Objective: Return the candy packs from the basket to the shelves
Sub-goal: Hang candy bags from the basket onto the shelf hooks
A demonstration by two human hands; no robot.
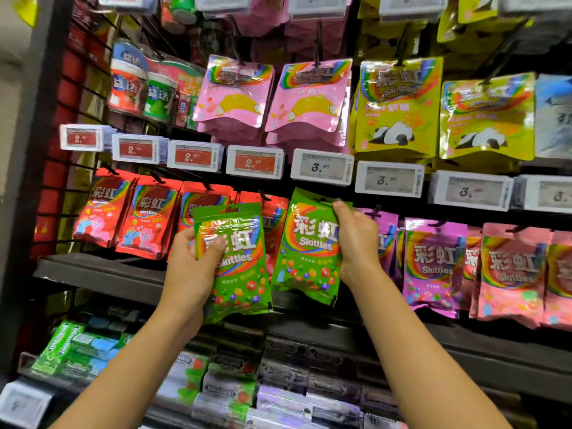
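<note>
Fingers and thumb of the left hand [198,255] clamp one green Skittles pack [235,264], thumb across its front. Just right of them, the right hand [356,239] grips the edge of a second green pack [306,249], seemingly hung on a peg, though its top is blurred. Left of the fingers hang red packs [123,212]; right, purple packs [433,261]. Price tags [322,167] line the rail above; gum boxes [278,376] sit below.
</note>
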